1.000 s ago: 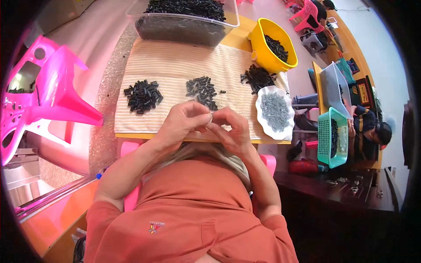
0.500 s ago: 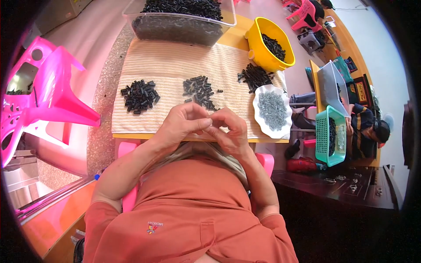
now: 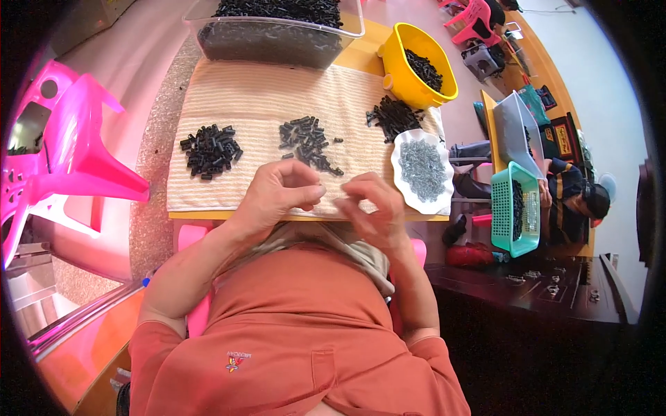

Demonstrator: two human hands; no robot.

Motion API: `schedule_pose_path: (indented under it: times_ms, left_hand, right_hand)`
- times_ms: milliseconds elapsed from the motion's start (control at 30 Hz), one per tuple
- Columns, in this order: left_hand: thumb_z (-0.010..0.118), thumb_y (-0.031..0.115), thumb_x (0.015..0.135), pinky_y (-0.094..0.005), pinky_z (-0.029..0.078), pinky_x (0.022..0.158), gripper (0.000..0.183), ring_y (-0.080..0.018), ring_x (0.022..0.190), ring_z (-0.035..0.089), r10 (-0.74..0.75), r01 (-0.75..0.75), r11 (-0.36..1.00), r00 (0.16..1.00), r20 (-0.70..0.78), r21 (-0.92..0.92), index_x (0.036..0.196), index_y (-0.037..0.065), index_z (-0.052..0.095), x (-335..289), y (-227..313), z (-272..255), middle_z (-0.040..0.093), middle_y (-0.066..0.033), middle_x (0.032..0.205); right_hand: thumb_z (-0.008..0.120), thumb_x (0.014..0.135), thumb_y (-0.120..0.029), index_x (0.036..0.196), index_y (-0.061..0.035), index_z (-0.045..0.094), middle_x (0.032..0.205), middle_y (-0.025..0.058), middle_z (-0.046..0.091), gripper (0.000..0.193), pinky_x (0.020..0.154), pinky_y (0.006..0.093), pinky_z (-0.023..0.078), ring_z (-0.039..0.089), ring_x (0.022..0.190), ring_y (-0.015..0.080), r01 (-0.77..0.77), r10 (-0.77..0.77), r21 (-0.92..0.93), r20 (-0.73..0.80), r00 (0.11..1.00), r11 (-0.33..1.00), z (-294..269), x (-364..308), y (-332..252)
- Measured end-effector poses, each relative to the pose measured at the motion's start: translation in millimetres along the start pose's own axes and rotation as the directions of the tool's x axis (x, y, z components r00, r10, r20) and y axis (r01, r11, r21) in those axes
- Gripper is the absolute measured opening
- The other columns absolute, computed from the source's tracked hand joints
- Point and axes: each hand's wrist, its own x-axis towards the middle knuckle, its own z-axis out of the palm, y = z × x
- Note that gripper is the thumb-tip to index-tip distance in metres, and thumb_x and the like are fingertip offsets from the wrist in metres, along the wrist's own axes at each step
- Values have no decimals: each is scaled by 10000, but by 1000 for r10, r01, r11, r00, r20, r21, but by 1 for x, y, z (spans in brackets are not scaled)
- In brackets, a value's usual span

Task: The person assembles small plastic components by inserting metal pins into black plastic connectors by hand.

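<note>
My left hand [image 3: 281, 195] is raised over the table's near edge, thumb and fingertips brought together; whatever sits in that pinch is too small to make out. To its right, my right hand [image 3: 376, 209] has come apart from it, slightly blurred, with thumb and forefinger separated and nothing visible between them. Just beyond both hands lies a loose middle pile of short black tubular pieces [image 3: 305, 141]. A denser pile of similar black pieces [image 3: 210, 150] is at the left. On the right, a white scalloped dish [image 3: 444, 195] holds small clear pieces [image 3: 422, 171].
A striped towel [image 3: 243, 90] covers the table. At the back stand a clear bin [image 3: 274, 50] and a yellow tub [image 3: 393, 76], both with black pieces; more black pieces [image 3: 395, 119] lie below the tub. A pink stool [image 3: 90, 145] is left. Another person [image 3: 572, 201] sits right, beside a green basket [image 3: 515, 246].
My hands, whose fingertips met half a second ago, have separated. The right moved to the right and its fingers parted. The whole view has shifted slightly.
</note>
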Motion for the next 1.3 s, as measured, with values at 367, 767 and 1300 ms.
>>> schedule_pose_path:
  times_ms: [367, 767, 1300]
  left_hand:
    - [752, 41, 844, -240, 527, 660, 148, -99, 710, 625, 9, -9, 1000, 1000, -2, -21, 948, 6, 652, -1, -8, 6, 674, -48, 815]
    - [748, 39, 849, -225, 512, 640, 126, -88, 694, 615, 9, -9, 1000, 1000, 13, -16, 924, 10, 652, -2, -8, 8, 671, -43, 793]
    - [745, 49, 842, -236, 517, 647, 115, -82, 701, 602, -1, 1, 1000, 1000, -5, 24, 897, 27, 647, -2, -7, 8, 657, -28, 794]
  right_hand:
    - [758, 807, -227, 1072, -20, 660, 1078, 143, 607, 350, 861, 440, 478, 542, 1045, 352, -181, 122, -796, -135, 983, 578, -68, -40, 37]
    - [781, 786, -177, 1020, -24, 658, 1041, 140, 593, 306, 837, 439, 468, 531, 1027, 354, -179, 98, -751, -152, 984, 636, -58, -40, 45]
    - [747, 794, -71, 905, -11, 667, 894, 135, 627, 150, 859, 450, 505, 596, 854, 348, -103, -118, -716, -251, 961, 690, -44, -40, 56]
